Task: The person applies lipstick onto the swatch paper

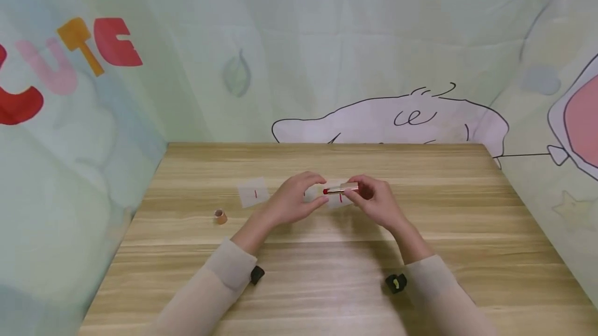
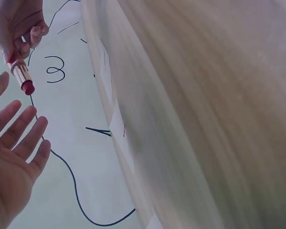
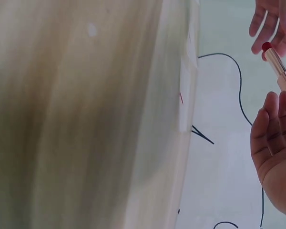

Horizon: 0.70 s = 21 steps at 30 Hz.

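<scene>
An uncapped lipstick (image 1: 337,190) with a red tip and a shiny gold-coloured tube is pinched by my right hand (image 1: 377,205), its tip pointing left. My left hand (image 1: 295,202) faces that tip with fingers and thumb spread apart, holding nothing. In the left wrist view a gap shows between the red tip and the left fingers. Beneath the lipstick lies a white paper piece (image 1: 334,202) bearing a short red line. Another white paper (image 1: 246,197) with a red stroke lies left of my left hand. Part of a further piece shows between the hands.
The small lipstick cap (image 1: 220,216) stands on the wooden table (image 1: 308,279) at the left, its hollow end up. A printed fabric backdrop (image 1: 299,66) rises behind the table and along its sides. Dark wrist devices sit at both cuffs.
</scene>
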Motion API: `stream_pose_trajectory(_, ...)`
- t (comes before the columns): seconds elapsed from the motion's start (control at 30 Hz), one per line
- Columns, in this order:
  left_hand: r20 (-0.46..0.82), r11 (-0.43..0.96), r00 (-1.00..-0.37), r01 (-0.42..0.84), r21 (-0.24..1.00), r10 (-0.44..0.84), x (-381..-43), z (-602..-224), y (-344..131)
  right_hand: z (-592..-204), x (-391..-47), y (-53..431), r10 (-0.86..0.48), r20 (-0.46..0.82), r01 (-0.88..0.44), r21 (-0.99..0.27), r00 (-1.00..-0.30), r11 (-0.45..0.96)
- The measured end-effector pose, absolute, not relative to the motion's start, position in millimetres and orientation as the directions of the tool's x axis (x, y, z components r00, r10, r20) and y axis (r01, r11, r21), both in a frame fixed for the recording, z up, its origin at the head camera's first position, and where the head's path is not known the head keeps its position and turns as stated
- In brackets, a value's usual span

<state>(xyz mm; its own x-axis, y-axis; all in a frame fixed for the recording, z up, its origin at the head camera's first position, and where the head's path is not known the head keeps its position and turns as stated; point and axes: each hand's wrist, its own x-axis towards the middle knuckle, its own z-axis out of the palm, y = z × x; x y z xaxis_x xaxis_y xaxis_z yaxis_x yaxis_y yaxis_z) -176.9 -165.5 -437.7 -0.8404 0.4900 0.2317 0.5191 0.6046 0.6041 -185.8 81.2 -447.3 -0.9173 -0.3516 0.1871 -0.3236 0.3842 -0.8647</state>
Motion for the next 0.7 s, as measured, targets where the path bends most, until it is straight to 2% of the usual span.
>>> stream_pose_trajectory(0.27,0.252,0.594,-0.843,0.519,0.614,0.476,-165.5,-440.2,-169.0,-445.2,-175.5,64.9,-0.371,0.16,-0.308,-0.87,-0.915,0.386)
stream_pose_trajectory(0.43,0.296,0.577,-0.821,0.558,0.597,0.488,-161.6,-442.2,-170.8,-451.5,-173.9,58.0,-0.405,0.214,-0.352,-0.884,-0.889,0.306)
stream_pose_trajectory(0.7,0.269,0.623,-0.838,0.537,0.569,0.476,-154.2,-443.3,-175.4,-452.4,-170.5,49.3,-0.444,0.21,-0.348,-0.902,-0.871,0.257)
